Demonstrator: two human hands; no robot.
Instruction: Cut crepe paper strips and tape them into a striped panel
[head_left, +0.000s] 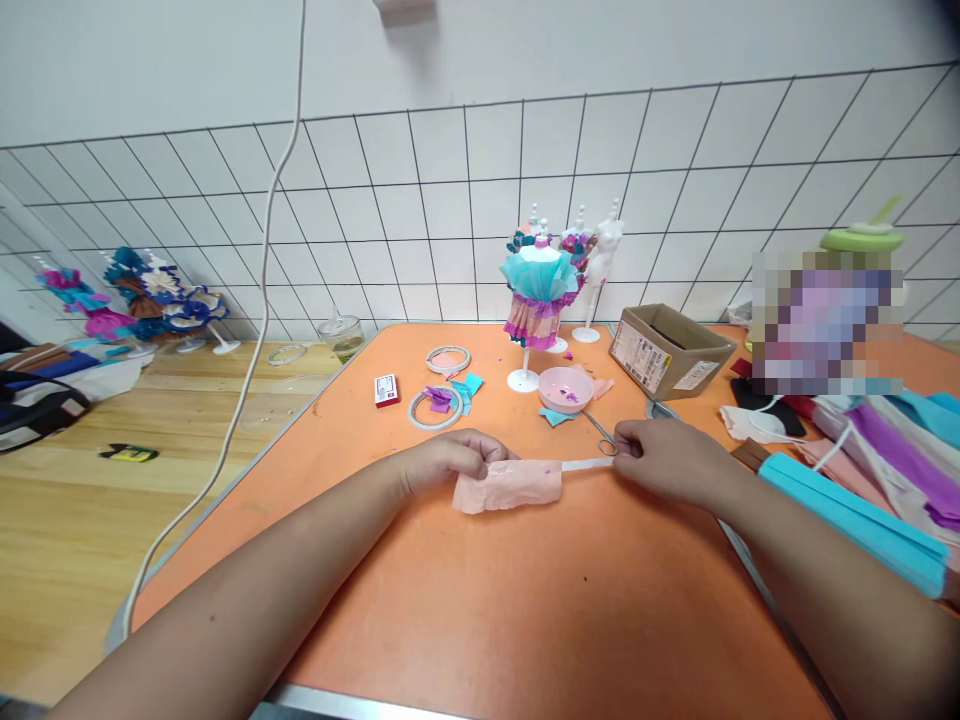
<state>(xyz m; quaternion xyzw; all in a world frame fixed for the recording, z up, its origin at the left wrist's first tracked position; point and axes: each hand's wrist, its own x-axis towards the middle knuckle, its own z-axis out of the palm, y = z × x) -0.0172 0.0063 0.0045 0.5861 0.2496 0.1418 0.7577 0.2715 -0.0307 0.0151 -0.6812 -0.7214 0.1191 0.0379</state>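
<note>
My left hand [457, 457] is closed on a strip of pale pink crepe paper [517, 487], held just over the orange table. From the paper's right end runs a thin white strip of tape [587, 464], its far end pinched in my right hand [660, 457]. Close to my right fingers lie the scissors [604, 443], only partly visible. Beyond the hands stands a small white dress form [541, 290] in a turquoise, purple and pink paper dress. A pink bowl [565, 390] with purple scraps sits in front of it.
Two tape rolls [435, 408] with coloured paper scraps and a small red-and-white box [386, 390] lie left of centre. A cardboard box [667, 352] stands at the back right. Folded crepe paper [855, 520] is piled at right. A white cable [266, 250] hangs at left.
</note>
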